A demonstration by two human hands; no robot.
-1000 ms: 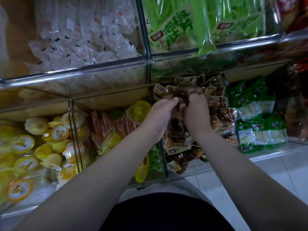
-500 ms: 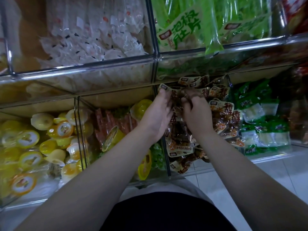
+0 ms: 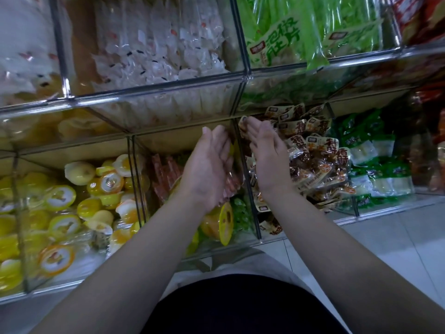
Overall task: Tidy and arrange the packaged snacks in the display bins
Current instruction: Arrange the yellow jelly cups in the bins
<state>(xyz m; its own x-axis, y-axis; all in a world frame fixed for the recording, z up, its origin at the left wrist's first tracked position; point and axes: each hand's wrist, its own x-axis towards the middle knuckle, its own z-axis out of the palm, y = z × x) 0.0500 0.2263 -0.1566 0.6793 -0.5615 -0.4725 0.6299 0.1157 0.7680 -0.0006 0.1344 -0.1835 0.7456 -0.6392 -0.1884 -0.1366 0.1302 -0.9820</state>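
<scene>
Brown snack packets [image 3: 315, 162] with cream labels lie heaped in a clear acrylic bin whose left divider [image 3: 255, 220] runs between my hands. My right hand [image 3: 268, 155] hovers over the left side of that heap with straight fingers. Its fingertips reach a packet [image 3: 242, 124] at the bin's back left corner. My left hand [image 3: 208, 167] is flat and upright on the other side of the divider, over the bin of red stick packets [image 3: 163, 174]. Neither hand holds anything.
Yellow jelly cups [image 3: 60, 196] fill the far left bin, and some lie in the red stick bin. Green-and-white packets [image 3: 375, 165] sit in the right bin. The shelf above holds white packets [image 3: 156, 44] and green bags [image 3: 289, 34]. Tiled floor [image 3: 385, 237] lies below right.
Both hands have let go of the brown packets and opened. They have drawn apart, and the left hand has crossed the divider to the neighbouring bin.
</scene>
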